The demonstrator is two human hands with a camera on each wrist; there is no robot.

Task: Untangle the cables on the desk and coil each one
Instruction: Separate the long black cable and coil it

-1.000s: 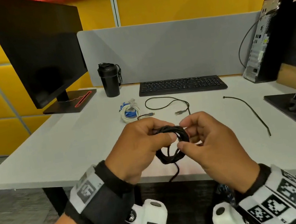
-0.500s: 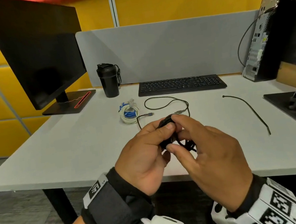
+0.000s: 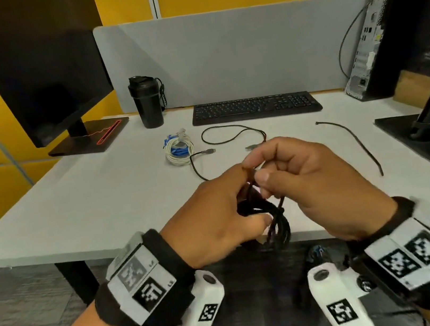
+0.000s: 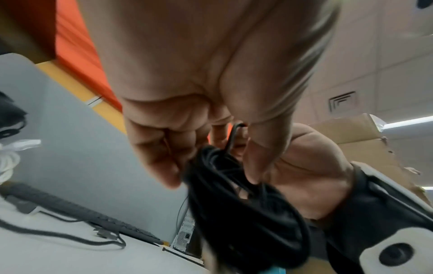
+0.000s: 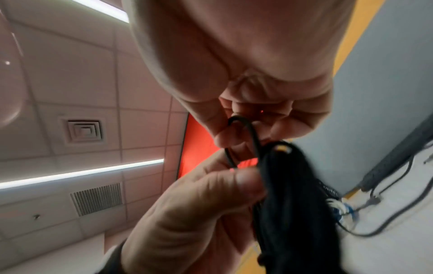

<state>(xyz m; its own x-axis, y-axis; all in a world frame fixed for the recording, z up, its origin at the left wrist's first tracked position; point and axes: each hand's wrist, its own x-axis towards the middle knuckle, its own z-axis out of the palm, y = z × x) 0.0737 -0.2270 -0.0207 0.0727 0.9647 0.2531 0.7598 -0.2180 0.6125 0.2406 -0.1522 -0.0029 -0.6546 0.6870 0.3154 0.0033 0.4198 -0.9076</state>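
The left hand (image 3: 211, 219) grips the black cable coil (image 3: 273, 224), hanging lengthwise below; the right hand (image 3: 308, 176) pinches what appears its free end above.

1. The right hand (image 5: 246, 74) pinches a thin loop of the black cable (image 5: 288, 194).
2. The left hand (image 5: 199, 213) grips the bundled coil below.
3. A loose dark cable (image 5: 398, 209) lies on the desk (image 5: 386, 250).

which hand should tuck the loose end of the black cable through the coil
Right, likely. The right hand already pinches the loose strand above the black cable coil, while the left hand grips the bundle and would have to let go of it.
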